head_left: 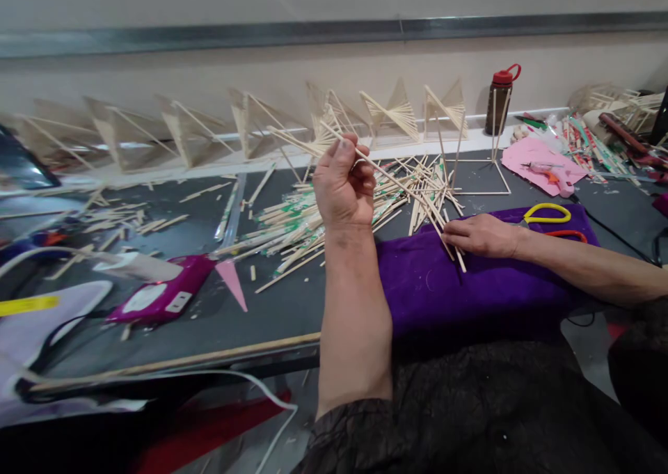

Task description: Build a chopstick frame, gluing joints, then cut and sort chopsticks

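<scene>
My left hand [344, 182] is raised over the middle of the table, its thumb and fingers closed on a thin wooden chopstick [389, 176]. That stick slants down to the right towards my other hand. Low on a folded purple cloth [417, 293], my right hand [483, 236] has its fingers pressed together around the lower ends of a few chopsticks [461, 259]. Its fingertips partly hide them. Behind both hands lies a loose heap of chopsticks [297, 227], some in green-printed wrappers. Yellow-and-red-handled scissors [547, 214] rest on the cloth by my right wrist.
Twisted stick frames [391, 115] line the wall. A square stick frame with uprights [480, 193] stands at the right, near a brown bottle [498, 105]. A pink glue gun [556, 176] lies on pink paper [522, 155]. At left are a magenta device [170, 296] and cables.
</scene>
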Available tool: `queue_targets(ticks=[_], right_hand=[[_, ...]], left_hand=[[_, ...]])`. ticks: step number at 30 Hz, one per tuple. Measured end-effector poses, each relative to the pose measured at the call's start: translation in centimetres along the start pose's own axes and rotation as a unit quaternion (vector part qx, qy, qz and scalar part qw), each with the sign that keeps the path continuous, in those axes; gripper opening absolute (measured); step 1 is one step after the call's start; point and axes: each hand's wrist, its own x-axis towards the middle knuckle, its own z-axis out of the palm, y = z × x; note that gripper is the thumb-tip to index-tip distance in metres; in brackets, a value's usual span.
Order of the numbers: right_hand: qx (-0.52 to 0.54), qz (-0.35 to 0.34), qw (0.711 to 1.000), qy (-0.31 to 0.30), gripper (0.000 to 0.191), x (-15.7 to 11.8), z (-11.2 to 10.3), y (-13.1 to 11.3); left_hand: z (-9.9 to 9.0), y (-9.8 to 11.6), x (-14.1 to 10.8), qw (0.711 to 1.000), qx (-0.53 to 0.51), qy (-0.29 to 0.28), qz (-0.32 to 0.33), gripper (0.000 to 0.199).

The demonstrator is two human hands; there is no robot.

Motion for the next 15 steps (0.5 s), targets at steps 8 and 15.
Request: queue_targets(ticks=[8,15], right_hand=[[0.082,0.077,0.993,0.029,0.032,-2.3,-0.2,0.6],[0.128,0.121,0.983,0.06,0.033,-2.1,0.2,0.7]], left_hand=[[0.8,0.0,-0.3,1.0,0.014,0.009,0.005,0.023],[0.1,-0.4,0.1,0.999,0.002,-0.032,-0.025,0.028]])
